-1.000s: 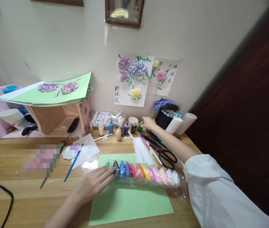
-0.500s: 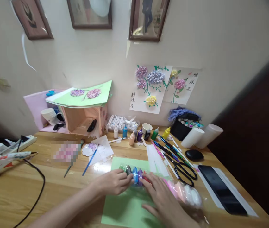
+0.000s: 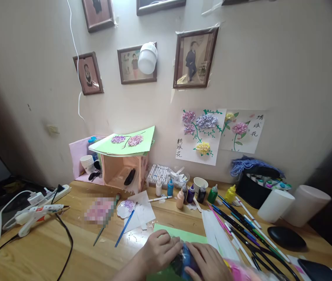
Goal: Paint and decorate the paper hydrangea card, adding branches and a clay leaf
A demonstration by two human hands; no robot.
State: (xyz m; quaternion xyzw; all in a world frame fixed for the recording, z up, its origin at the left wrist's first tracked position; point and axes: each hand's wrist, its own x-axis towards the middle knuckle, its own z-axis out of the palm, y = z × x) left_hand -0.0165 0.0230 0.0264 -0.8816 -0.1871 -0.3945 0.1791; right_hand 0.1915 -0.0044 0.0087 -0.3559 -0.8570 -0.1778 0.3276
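At the bottom middle, my left hand (image 3: pixel 163 251) has its fingers curled on a strip of clear plastic packets of coloured clay (image 3: pixel 187 259). My right hand (image 3: pixel 208 263) lies over the same strip from the other side, thumb below and fingers bent across it. Dark green and blue packets show between the hands, and pink ones (image 3: pixel 240 272) stick out right of my right hand. What the fingertips pinch is partly hidden. Under the strip lies a light green sheet of paper (image 3: pixel 180 233) on the wooden table.
Pens and black scissors (image 3: pixel 267 255) lie to the right, near a black mouse (image 3: pixel 286 238). Small paint bottles (image 3: pixel 191 194) stand behind my hands. A blue brush (image 3: pixel 126 224) and a glue gun (image 3: pixel 37 216) with its cord are on the left. Flower pictures (image 3: pixel 199 134) hang on the wall.
The view has tilted up, so hands and strip sit lower in the picture. My hands have moved closer together, and my right fingers now bend over the strip.
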